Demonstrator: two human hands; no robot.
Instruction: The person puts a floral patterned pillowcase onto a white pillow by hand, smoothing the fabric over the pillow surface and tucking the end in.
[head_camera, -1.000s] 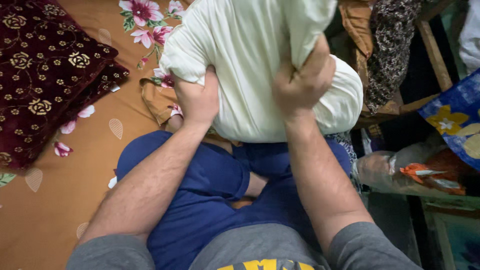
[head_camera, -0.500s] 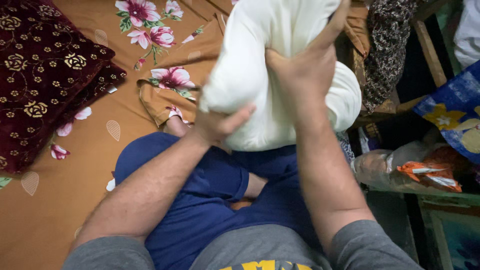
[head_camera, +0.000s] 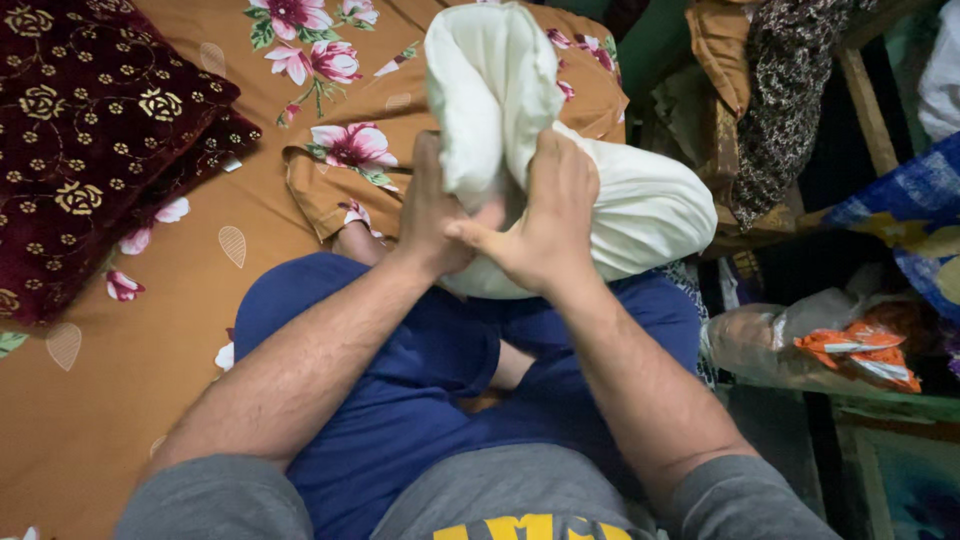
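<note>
Both hands, left hand (head_camera: 430, 215) and right hand (head_camera: 540, 225), grip the folded cream cotton pillow (head_camera: 640, 205) tightly at twelve o'clock above the lap.

So the person sits cross-legged on the brown floral bedsheet (head_camera: 150, 400), and the cream fabric pillow (head_camera: 640, 200) rests on the lap, its top part folded upright. Left hand (head_camera: 430, 215) is on the pillow's left side, right hand (head_camera: 545, 215) just beside it, thumb touching the left one. The maroon velvet cushions with gold flowers (head_camera: 90, 130) are stacked far left. The clear plastic bag with orange packets (head_camera: 830, 340) sits off the bed to the right, with hanging patterned clothes (head_camera: 770, 90) behind it.
</note>
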